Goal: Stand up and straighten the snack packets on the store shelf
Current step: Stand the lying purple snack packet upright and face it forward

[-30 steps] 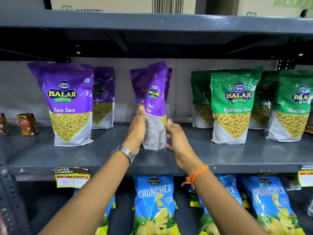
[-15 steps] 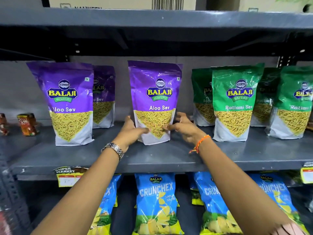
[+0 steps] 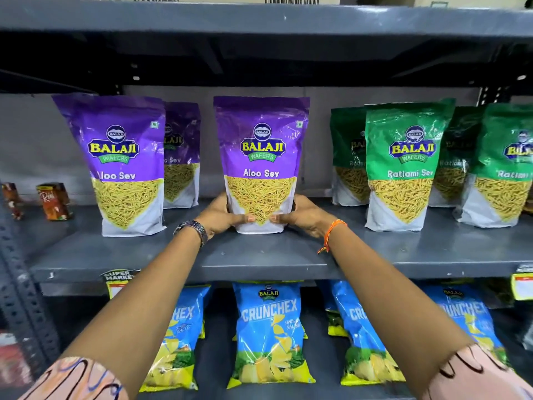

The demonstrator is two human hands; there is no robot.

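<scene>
1. Two hands, my left hand (image 3: 222, 216) and right hand (image 3: 302, 216), clasp the Aloo Sev packet (image 3: 261, 166) base at 12 o'clock, mid-shelf (image 3: 259, 255); upright.
2. Risk: releasing unevenly could tip it backward; green packets (image 3: 403, 166) at 2 o'clock stay clear.

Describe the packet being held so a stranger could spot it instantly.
Look at the grey middle shelf, between the purple and green rows. The Aloo Sev packet stands there upright, facing front. It alone is gripped at its base by the left hand and right hand.

open gaps flank centre purple packet (image 3: 261, 157), shelf front (image 3: 259, 255) bare
</scene>
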